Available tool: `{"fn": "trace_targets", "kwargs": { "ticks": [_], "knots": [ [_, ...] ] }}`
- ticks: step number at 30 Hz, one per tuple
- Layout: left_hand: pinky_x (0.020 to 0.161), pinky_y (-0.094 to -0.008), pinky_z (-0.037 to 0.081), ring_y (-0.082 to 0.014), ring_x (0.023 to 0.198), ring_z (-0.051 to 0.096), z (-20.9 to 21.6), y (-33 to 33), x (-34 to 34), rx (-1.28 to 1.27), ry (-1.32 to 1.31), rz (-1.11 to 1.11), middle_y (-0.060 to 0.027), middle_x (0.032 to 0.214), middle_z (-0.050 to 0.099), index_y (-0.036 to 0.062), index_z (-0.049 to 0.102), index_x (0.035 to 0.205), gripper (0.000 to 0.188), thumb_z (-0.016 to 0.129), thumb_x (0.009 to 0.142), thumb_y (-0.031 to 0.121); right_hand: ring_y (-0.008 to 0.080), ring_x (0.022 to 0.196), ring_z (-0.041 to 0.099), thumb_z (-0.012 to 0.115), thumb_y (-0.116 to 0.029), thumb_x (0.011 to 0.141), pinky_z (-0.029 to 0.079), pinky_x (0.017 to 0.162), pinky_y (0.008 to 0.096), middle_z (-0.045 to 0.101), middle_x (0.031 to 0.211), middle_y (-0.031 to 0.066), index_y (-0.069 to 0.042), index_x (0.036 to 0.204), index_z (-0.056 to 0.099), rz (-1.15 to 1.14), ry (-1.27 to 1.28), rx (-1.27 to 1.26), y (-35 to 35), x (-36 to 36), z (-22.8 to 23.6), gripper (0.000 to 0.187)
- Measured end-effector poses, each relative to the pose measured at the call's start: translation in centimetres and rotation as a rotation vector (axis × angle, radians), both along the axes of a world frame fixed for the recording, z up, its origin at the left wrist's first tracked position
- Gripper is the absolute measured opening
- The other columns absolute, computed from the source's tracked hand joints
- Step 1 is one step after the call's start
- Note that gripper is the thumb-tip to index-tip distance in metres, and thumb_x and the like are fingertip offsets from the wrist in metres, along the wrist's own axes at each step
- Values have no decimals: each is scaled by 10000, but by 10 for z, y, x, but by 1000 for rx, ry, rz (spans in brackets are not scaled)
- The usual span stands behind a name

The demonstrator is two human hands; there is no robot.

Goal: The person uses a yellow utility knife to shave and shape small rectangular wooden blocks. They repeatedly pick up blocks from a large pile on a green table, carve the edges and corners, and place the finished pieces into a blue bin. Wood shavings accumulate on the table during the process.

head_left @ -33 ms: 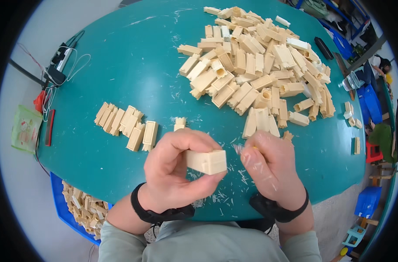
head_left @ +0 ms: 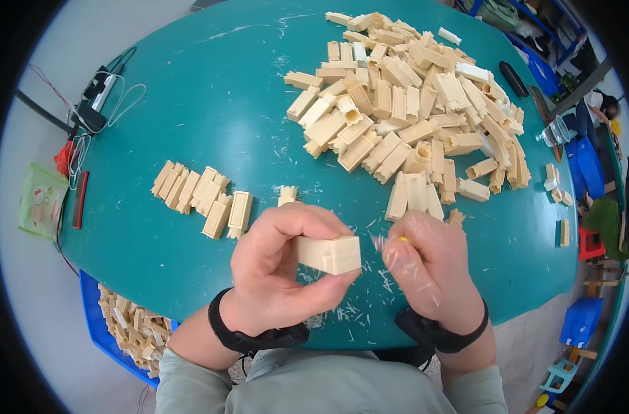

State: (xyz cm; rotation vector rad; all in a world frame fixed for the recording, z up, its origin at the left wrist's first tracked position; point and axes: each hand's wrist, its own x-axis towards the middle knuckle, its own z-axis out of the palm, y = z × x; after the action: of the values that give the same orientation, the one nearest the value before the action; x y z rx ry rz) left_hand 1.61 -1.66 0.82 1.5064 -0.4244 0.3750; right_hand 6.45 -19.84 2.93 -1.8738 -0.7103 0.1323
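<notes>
Above the near edge of the green tabletop (head_left: 190, 103), we see the left hand (head_left: 276, 269) clamped, thumb against fingers, on a cream block (head_left: 330, 255), just beside the right hand (head_left: 428, 269), curled tightly around a mostly hidden tool with a bit of yellow (head_left: 403, 239). Below the near left edge, a blue bin (head_left: 88, 303) holds similar pieces (head_left: 131, 328); shavings (head_left: 352, 314) litter our near edge, and a large pile (head_left: 397, 103) covers the far right.
</notes>
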Motion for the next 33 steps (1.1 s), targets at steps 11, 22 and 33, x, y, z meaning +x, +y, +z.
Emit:
{"fn": "trace_targets", "kwargs": {
  "ticks": [11,22,33],
  "knots": [
    [680,-267,469,-165,816,582,0,2,1,76,-49,43,-125,917,593,-11,492,971,381,691,652,-73,258,495,496,676,-289,771,365,420,328,507,603,92,-46,693,514,56,-221,-96,1,1,-6,302],
    [666,-258,443,-179,795,562,6,-3,-7,127,83,-160,-151,876,601,19,521,935,368,714,625,-25,287,492,478,635,-277,814,379,445,335,484,586,110,-28,688,500,-114,-124,-92,-1,13,-15,310],
    [686,-255,470,-143,799,590,5,1,0,-80,95,-72,-102,904,605,-24,545,952,315,690,674,-51,255,498,473,661,-242,783,359,446,322,479,587,105,-30,677,537,52,-65,17,-4,2,-2,268]
  ]
}}
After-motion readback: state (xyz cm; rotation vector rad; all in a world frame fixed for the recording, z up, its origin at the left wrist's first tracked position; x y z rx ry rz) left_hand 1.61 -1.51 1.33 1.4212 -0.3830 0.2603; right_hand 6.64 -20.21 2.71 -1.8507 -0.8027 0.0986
